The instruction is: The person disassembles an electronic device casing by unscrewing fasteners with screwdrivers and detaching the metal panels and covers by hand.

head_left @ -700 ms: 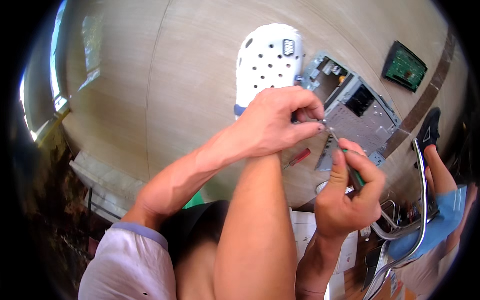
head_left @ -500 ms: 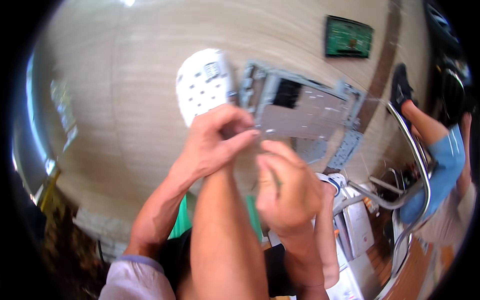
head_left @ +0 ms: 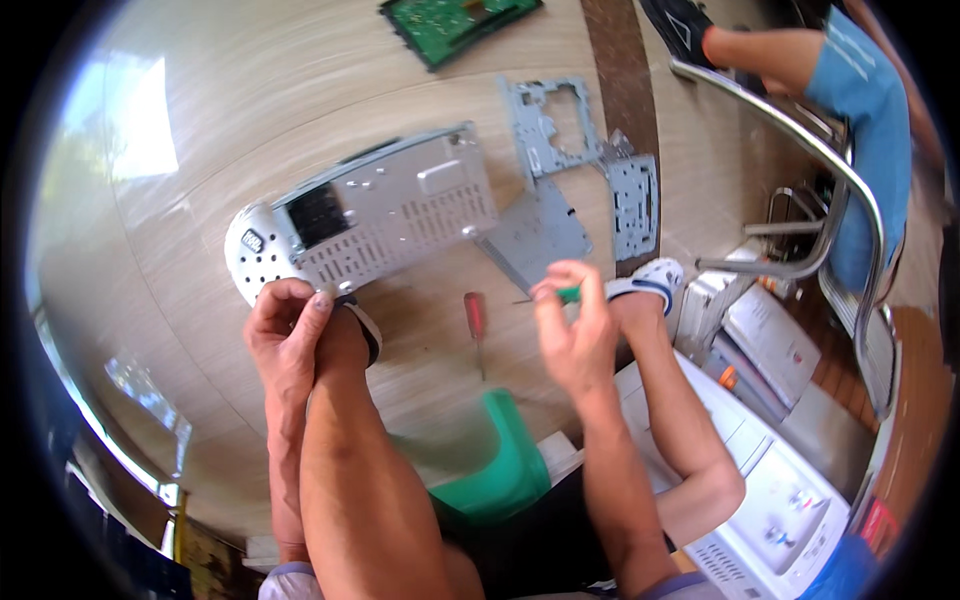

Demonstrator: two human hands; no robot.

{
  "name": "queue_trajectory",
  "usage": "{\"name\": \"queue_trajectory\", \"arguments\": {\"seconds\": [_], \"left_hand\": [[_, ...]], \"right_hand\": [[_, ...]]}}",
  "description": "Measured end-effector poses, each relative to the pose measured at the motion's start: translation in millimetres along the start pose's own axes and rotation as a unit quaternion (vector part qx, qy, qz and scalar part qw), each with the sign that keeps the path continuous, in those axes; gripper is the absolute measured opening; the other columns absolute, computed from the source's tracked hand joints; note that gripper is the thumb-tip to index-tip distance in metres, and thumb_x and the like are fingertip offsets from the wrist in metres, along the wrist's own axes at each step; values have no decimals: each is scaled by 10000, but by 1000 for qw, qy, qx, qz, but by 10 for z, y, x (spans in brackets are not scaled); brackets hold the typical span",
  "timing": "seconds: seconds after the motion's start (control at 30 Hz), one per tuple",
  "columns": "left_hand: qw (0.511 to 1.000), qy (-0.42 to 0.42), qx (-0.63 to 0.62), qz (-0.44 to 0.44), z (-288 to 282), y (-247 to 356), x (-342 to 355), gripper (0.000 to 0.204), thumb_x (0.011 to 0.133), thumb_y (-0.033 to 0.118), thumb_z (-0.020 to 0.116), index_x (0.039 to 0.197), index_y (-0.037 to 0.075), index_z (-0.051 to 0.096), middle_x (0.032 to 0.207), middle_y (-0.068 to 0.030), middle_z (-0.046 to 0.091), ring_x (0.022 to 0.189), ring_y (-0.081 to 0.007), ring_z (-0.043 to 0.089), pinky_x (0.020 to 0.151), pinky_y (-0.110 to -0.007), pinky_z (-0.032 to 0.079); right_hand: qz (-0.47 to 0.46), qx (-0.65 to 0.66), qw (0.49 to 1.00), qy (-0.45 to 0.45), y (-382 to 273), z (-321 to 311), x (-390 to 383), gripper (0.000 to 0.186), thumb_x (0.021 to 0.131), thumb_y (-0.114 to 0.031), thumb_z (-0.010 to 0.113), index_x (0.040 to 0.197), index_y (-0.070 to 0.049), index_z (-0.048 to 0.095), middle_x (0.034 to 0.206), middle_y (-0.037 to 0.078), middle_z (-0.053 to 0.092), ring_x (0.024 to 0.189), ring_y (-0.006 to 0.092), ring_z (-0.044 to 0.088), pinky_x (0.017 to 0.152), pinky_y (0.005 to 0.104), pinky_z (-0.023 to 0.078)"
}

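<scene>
Grey metal chassis (head_left: 385,215) at centre — plates (head_left: 590,170) and board (head_left: 450,20) already off; left hand (head_left: 290,335) pinches its edge, right hand (head_left: 570,335) clamped on green screwdriver (head_left: 567,294) — teardown partway.

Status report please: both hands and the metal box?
Left hand grips metal box edge. Right hand holds green-handled screwdriver. Red screwdriver lies on floor between.

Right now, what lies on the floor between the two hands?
In the head view, a red-handled screwdriver lies on the bare floor between the left hand and right hand.
</scene>
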State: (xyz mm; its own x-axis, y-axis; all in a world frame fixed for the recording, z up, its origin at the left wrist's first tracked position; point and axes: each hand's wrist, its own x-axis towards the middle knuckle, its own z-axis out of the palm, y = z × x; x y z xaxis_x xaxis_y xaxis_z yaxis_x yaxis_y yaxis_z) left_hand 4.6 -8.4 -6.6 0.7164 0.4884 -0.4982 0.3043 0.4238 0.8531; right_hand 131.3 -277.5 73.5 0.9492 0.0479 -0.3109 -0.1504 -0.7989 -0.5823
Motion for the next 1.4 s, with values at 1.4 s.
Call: {"name": "queue_trajectory", "arguments": {"seconds": [1.4], "left_hand": [[998,2,58,27,-119,-102,113,131,901,95,724,984,15,661,873,-70,678,750,-99,605,731,-217,475]], "right_hand": [[94,-150,961,-213,989,-502,-214,221,960,-256,608,1048,-58,651,679,140,627,659,236,610,637,375,467]]}}
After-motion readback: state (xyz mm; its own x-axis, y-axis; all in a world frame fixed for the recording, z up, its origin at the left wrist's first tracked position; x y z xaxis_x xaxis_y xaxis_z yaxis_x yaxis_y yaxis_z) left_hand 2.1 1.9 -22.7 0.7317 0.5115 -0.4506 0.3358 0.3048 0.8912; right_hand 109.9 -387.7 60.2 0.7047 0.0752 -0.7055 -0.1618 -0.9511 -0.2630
